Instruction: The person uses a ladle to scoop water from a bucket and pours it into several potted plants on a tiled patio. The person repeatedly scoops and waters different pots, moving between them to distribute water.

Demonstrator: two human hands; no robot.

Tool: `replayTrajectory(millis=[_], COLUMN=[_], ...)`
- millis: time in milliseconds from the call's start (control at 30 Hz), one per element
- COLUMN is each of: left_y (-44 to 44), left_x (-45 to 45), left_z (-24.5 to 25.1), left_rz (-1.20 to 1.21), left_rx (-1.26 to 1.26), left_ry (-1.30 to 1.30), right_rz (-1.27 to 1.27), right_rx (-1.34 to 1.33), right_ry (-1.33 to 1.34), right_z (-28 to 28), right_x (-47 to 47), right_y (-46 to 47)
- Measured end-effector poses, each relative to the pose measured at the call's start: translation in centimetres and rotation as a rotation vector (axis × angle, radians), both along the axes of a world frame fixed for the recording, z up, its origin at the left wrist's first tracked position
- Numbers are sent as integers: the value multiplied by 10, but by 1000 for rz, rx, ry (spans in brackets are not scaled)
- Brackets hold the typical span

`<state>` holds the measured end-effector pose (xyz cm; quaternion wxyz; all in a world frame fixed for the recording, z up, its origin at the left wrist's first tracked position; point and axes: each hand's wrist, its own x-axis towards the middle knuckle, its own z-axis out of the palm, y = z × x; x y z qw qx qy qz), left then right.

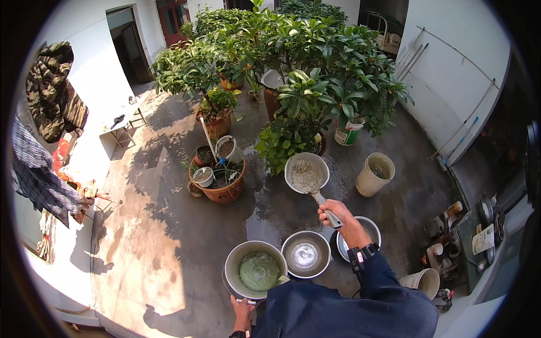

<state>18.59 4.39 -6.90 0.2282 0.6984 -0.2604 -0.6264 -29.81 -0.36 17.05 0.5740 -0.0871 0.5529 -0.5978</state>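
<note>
My right hand [340, 217] grips the handle of a metal water dipper [291, 162] held out over the wet floor, its bowl beside a leafy potted plant [274, 141]. Rippled, clear-looking water shows in the dipper. Near the bottom of the view, my left hand [242, 314] is closed around the pale grip of a metal bucket's bail handle. Greenish, swirling water lies inside the bucket [231, 270]. A round metal basin [284, 257] stands just right of the bucket. Partly hidden beneath my right forearm is another metal basin [374, 232].
A pale plastic bucket [370, 186] stands right of the dipper. Left of it, a large terracotta pot [226, 194] holds smaller pots. Leafy shrubs [312, 50] crowd the back. A cluttered table [469, 236] and a tipped bucket [418, 281] are at right; clothes [42, 169] hang left.
</note>
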Motion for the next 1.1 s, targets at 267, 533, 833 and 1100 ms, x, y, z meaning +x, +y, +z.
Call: replayTrajectory(millis=[267, 533, 833, 1100], left_y=[4, -6, -11, -16], left_x=[-3, -21, -44, -56], left_z=[10, 39, 44, 54], left_rz=[18, 47, 193, 270], left_rx=[-27, -21, -54, -82], left_ry=[58, 60, 55, 26], right_rz=[487, 1027, 1440, 1526], right_rx=[257, 337, 523, 472], right_ry=[-398, 214, 801, 936], right_z=[-104, -153, -225, -291], right_x=[89, 148, 178, 215], right_y=[59, 27, -34, -78])
